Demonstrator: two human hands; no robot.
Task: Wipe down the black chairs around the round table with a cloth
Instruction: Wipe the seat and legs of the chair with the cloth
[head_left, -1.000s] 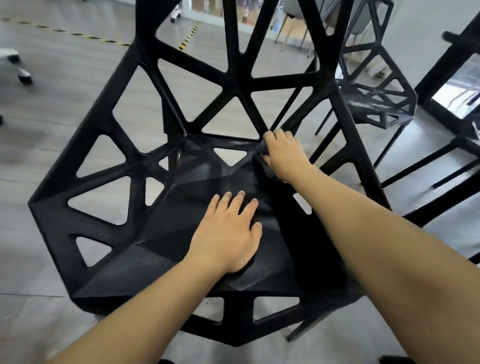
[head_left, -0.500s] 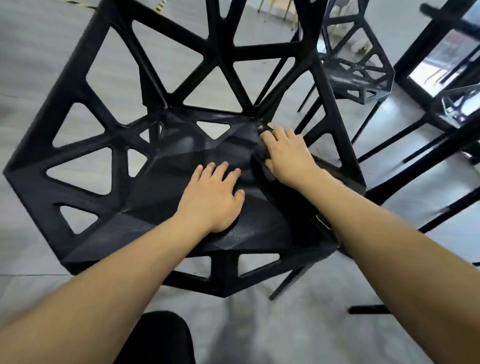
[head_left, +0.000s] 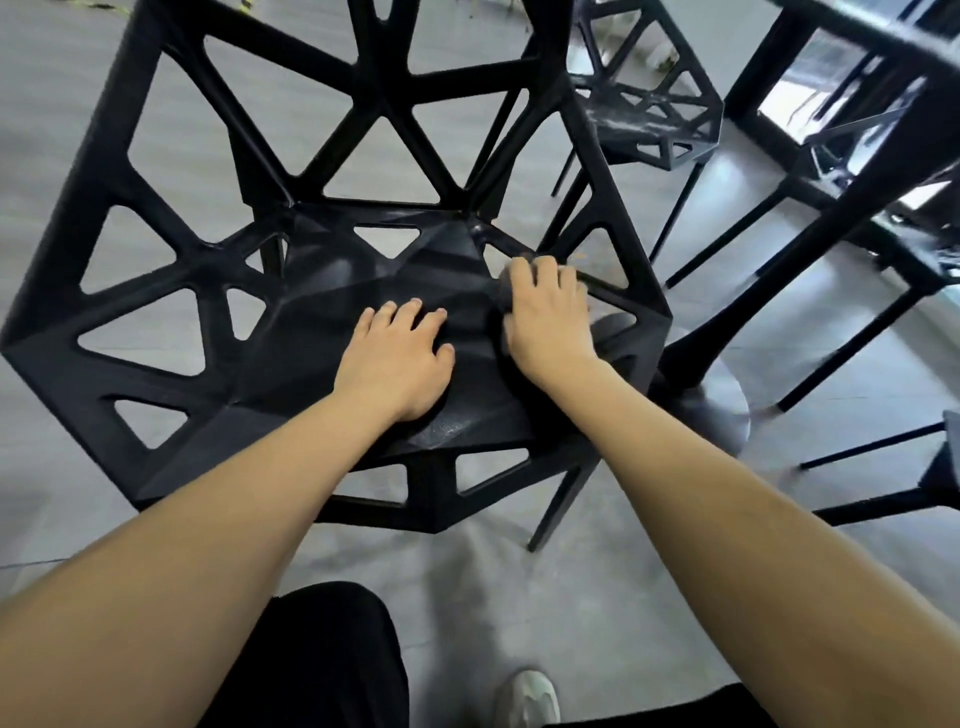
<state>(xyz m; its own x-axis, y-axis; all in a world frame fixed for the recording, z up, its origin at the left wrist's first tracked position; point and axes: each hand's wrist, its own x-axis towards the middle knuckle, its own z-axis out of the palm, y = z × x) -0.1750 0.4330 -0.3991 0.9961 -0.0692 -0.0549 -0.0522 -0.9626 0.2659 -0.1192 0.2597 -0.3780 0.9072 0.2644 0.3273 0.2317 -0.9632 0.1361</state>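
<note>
Your left hand (head_left: 397, 364) lies flat on the seat of the nearest black chair (head_left: 156, 322), palm down, fingers straight and slightly spread, the thumb out to the right. It rests near the middle of the seat, a little toward the near edge.

Your right hand (head_left: 548, 312) sits just to the right of it, at the right side of the seat where the seat meets the openwork side panel. Under this hand is a dark cloth (head_left: 503, 291); only a grey, blurred edge of it shows at the left of your fingers and beyond the fingertips. Your fingers are bent down over the cloth and lie close together, pressing it onto the chair. The blur there makes it hard to say whether they truly grip the cloth or only press on it.

The chair stands on the grey floor (head_left: 519, 597) right in front of you, its back at the far side, built of black bars with triangular gaps. A second black chair (head_left: 660, 119) of the same kind stands farther off to the right. At the far right you see the dark legs and edge of the table (head_left: 852, 31), with its round foot (head_left: 722, 410) on the floor just right of your chair. Near the bottom edge are your dark trouser leg (head_left: 322, 660) and a pale shoe (head_left: 530, 696).
</note>
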